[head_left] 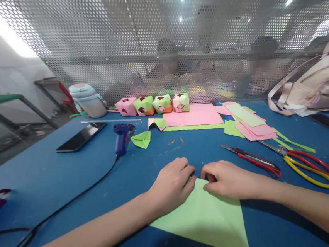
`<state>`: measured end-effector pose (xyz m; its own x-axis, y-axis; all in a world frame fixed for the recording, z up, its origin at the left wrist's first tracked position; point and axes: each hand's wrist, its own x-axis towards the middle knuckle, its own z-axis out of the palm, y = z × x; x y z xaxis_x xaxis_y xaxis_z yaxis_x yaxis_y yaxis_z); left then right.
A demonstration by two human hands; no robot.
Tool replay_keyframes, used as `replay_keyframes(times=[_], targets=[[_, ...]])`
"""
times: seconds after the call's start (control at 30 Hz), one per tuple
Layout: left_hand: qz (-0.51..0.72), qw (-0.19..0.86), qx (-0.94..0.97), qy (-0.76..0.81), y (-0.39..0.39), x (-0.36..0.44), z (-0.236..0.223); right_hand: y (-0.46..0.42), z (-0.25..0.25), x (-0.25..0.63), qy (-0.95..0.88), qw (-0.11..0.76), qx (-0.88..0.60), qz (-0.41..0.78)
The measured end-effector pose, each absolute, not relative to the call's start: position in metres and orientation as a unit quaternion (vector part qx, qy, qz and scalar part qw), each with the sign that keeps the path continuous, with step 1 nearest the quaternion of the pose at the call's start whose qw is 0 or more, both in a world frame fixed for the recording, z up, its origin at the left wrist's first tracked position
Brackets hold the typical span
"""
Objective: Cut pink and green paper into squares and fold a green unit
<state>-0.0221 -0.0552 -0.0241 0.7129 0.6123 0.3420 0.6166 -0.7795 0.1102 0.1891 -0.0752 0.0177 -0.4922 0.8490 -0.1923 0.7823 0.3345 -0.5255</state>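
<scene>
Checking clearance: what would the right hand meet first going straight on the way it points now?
Probably the left hand, just across a small gap from the right hand; depth is hard to judge.

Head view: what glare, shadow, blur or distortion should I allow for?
Head view, upper left: the strip of light is blown out; head view, top: star-like glare spots on the perforated screen; head view, bottom: soft shadow darkens the green sheet's near part; head view, background: people look hazy, heads pixelated; head view, right edge: backpack appears stretched.
</scene>
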Motion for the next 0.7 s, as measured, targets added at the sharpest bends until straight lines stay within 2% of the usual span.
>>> replay_keyframes(times=[0.13,0.3,0.5,0.63,0.7], targets=[[-0.189,0.012,-0.927,-0.325,-0.055,-0.022,-0.023,-0.073,0.014,0.187,-0.818,0.107,-0.494,0.274],[-0.196,0.006,-0.926,-0.322,-0.056,-0.022,-0.014,-0.069,0.01,0.187,-0.817,0.127,-0.472,0.306],[-0.182,-0.019,-0.933,-0.31,-0.056,-0.023,0.004,-0.067,0.018,0.192,-0.865,0.141,-0.433,0.211],[-0.188,-0.024,-0.931,-0.312,-0.055,-0.023,0.009,-0.071,0.02,0.189,-0.838,0.099,-0.449,0.293],[-0.186,-0.022,-0.933,-0.306,-0.055,-0.024,0.011,-0.071,0.019,0.188,-0.824,0.107,-0.453,0.322]])
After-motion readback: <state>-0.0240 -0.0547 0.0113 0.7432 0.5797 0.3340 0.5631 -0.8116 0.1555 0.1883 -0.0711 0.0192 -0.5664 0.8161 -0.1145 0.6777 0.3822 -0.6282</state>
